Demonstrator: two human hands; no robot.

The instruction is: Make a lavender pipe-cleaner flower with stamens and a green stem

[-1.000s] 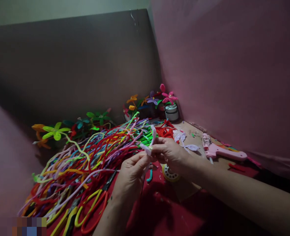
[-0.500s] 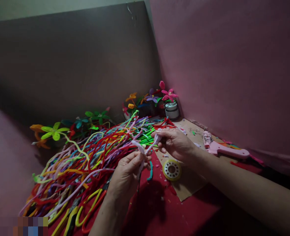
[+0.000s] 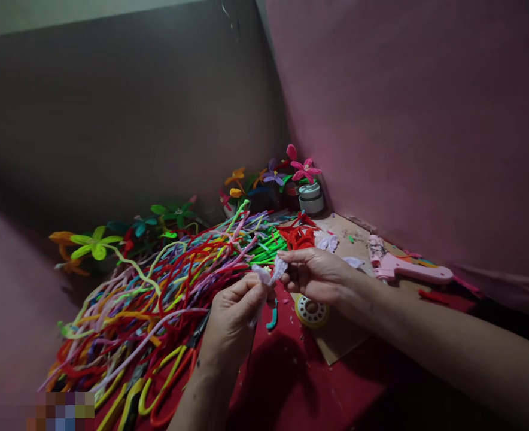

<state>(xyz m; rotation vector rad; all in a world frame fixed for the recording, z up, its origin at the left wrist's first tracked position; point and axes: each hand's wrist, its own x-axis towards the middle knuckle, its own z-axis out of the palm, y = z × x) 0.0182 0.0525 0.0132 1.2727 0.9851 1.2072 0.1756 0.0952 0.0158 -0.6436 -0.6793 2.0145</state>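
Observation:
Pale lilac fuzzy petals [image 3: 279,269] are pinched between both hands above the red surface. My left hand [image 3: 237,305] is closed on their lower left part, thumb pressed on the fingers. My right hand [image 3: 312,272] grips the upper right petal between thumb and forefinger, its other fingers curled. Behind my right hand, more pale lilac pieces [image 3: 327,240] and red fuzzy pieces [image 3: 301,237] lie on brown cardboard [image 3: 343,344]. Below it sits a yellow and white tape spool [image 3: 312,311].
A heap of colourful pipe cleaners [image 3: 157,287] covers the left side, with yellow-handled pliers [image 3: 132,401] in front. A pink glue gun [image 3: 417,270] lies at right. Fuzzy flowers [image 3: 94,242] and a white jar [image 3: 311,199] stand along the back wall.
My right hand has moved slightly down, closer to my left hand, and the petals between them are nearer together. The red and lilac pieces behind now show more.

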